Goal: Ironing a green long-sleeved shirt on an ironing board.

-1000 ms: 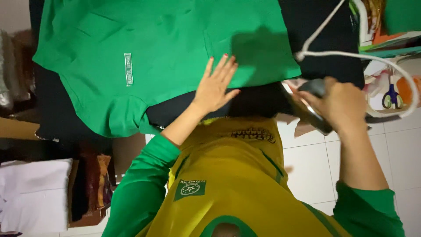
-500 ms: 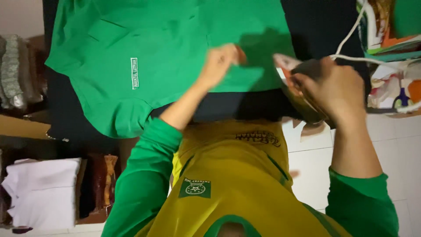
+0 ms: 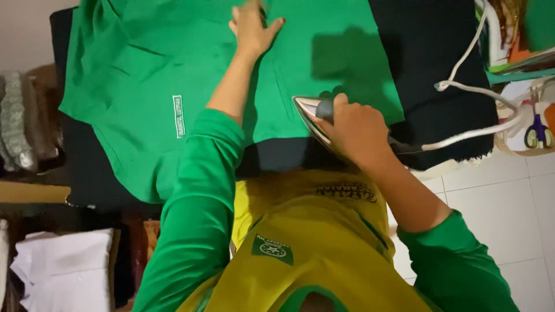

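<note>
A green shirt [image 3: 156,75] with a small white label lies spread on a black cloth-covered surface [image 3: 439,52]. My left hand [image 3: 251,26] reaches far over the shirt and presses flat on it near the top, fingers apart. My right hand [image 3: 355,130] grips the dark handle of an electric iron [image 3: 309,112], whose silver soleplate rests at the shirt's near edge. A white cord [image 3: 480,104] runs from the iron off to the right.
Folded white cloth [image 3: 63,271] lies at lower left beside other stacked fabrics [image 3: 20,127]. Blue-handled scissors [image 3: 537,133] and colourful items sit at the right edge. White floor tiles [image 3: 509,208] show at lower right.
My left hand has slid further up over the shirt. My right hand has brought the iron from the right side onto the shirt's near edge.
</note>
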